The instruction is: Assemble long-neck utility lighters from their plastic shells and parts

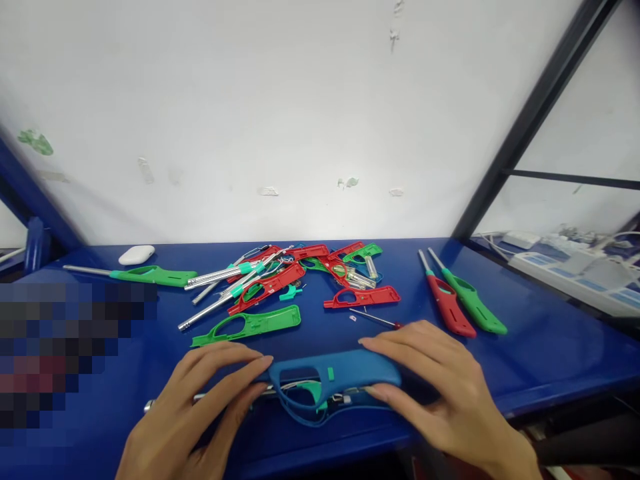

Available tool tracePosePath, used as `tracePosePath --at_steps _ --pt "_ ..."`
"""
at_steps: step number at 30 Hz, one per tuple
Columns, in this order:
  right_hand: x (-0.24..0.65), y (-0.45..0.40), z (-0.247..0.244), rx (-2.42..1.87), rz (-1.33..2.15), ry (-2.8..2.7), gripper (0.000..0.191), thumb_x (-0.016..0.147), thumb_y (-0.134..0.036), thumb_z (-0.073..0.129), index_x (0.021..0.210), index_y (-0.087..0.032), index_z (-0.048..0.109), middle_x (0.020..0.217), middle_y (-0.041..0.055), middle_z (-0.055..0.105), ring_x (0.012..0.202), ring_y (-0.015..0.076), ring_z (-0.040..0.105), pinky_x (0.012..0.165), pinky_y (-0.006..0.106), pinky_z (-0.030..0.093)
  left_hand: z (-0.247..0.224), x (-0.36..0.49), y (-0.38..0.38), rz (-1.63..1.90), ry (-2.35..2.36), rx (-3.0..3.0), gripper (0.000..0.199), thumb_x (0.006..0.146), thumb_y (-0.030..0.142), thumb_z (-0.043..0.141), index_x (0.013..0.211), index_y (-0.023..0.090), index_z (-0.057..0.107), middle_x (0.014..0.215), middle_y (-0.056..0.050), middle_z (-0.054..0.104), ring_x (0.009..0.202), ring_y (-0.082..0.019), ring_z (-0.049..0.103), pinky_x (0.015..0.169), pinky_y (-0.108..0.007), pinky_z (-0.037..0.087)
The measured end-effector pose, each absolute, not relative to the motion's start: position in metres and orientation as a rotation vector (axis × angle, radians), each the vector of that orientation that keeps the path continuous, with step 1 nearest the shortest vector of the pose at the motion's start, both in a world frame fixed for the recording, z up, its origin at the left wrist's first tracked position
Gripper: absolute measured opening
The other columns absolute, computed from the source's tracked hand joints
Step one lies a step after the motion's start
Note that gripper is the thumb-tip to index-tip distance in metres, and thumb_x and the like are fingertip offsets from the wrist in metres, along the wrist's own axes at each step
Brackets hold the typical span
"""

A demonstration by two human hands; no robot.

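A blue lighter casing (350, 371) lies near the table's front edge, its two halves partly apart, with a green trigger (311, 393), thin wires and metal parts showing between them. My left hand (205, 400) pinches its narrow left end, where a metal tube passes beneath the fingers. Thumb and fingertips of my right hand (435, 393) grip the wide right end. Just behind are an open green half shell (265, 321), a red half shell (370, 297) and a screwdriver (375, 318).
A pile of metal tubes (225, 287) and red and green shells sits behind. Whole lighters lie on both sides, one green (160, 276), one red (450, 310), another green (475, 308). A white case (137, 255) is at the back left, a power strip (575, 280) at the right.
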State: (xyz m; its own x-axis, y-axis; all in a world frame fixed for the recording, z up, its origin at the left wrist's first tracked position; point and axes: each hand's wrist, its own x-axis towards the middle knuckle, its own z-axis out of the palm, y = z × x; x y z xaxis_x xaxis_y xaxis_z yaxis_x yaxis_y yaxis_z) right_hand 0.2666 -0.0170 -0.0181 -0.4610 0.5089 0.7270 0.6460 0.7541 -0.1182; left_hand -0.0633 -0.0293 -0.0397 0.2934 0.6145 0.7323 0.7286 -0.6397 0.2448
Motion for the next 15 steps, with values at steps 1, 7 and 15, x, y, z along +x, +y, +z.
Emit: tracePosePath --at_steps 1,7,15 --pt "0.2680 -0.0207 -0.0204 -0.885 -0.224 -2.164 0.033 0.102 -0.038 0.073 0.131 -0.024 0.069 0.112 0.0063 0.083 0.094 0.0234 0.078 0.093 0.041 0.054 -0.0398 -0.0631 -0.0289 -1.264 -1.230 -2.429 0.028 0.105 0.032 0.066 0.133 0.036 0.068 0.123 0.005 0.072 0.120 -0.015 0.064 0.111 -0.022 0.050" --pt "0.2721 -0.0299 -0.0301 -1.011 -0.140 -2.142 0.032 0.103 -0.044 0.071 0.132 -0.031 0.067 0.112 0.0003 0.083 0.097 0.0234 0.079 0.102 0.041 0.051 -0.0423 -0.0600 -0.0283 -1.202 -1.220 -2.432 0.024 0.107 0.039 0.062 0.129 0.036 0.071 0.118 0.006 0.077 0.113 -0.014 0.069 0.103 -0.020 0.056" --pt "0.2659 -0.0225 -0.0298 -1.074 -0.107 -2.147 0.025 0.112 -0.046 0.055 0.132 -0.033 0.064 0.113 -0.0029 0.083 0.097 0.0202 0.079 0.102 0.039 0.050 -0.0384 -0.0565 -0.0258 -1.243 -1.284 -2.376 0.023 0.107 0.048 0.061 0.123 0.039 0.076 0.110 0.007 0.079 0.102 -0.012 0.074 0.092 -0.018 0.061"
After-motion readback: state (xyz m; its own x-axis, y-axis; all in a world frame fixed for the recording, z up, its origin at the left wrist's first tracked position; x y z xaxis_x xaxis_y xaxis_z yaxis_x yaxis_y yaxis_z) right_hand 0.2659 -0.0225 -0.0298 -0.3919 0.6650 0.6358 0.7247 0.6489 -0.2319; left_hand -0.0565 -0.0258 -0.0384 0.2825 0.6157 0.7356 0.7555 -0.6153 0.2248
